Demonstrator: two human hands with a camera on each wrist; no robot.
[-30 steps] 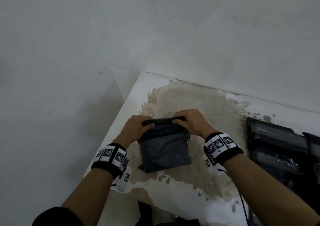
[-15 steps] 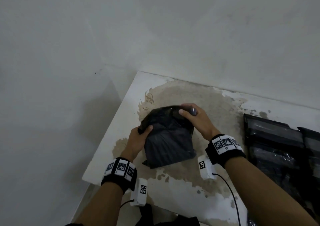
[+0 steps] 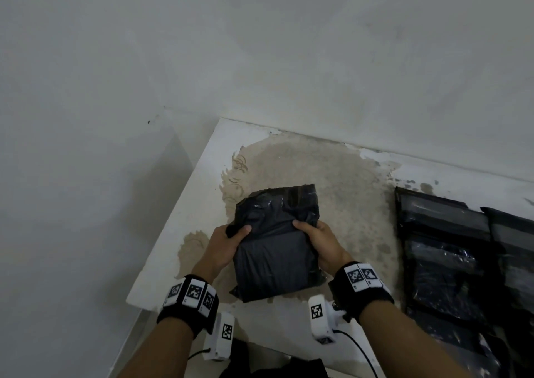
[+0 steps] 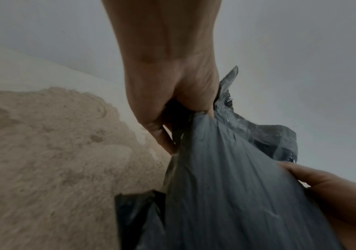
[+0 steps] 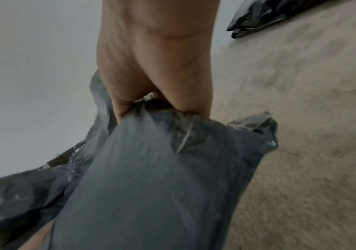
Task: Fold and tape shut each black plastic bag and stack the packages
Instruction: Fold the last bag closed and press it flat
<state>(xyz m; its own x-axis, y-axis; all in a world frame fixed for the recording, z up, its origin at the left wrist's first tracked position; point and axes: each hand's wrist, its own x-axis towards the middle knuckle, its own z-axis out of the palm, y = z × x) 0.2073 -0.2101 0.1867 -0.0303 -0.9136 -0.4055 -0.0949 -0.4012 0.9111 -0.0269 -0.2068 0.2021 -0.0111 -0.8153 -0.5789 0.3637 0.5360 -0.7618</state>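
Fingers of the left hand (image 3: 222,246) and right hand (image 3: 319,243) curl round opposite sides of the bag (image 3: 274,250), thumbs on top, at the head view's centre over the worktop (image 3: 341,175); packages (image 3: 450,262) lie at right. Left wrist view: fingers (image 4: 162,135) pinch the bag's gathered edge at centre. Right wrist view: fingers (image 5: 119,104) clamp bunched plastic, packages at upper right.

Your head view looks steeply down from above at the bench (image 3: 185,250) against the wall. Each wrist view looks close along its hand at the same black bag (image 3: 274,250), the bench's worn patch behind.
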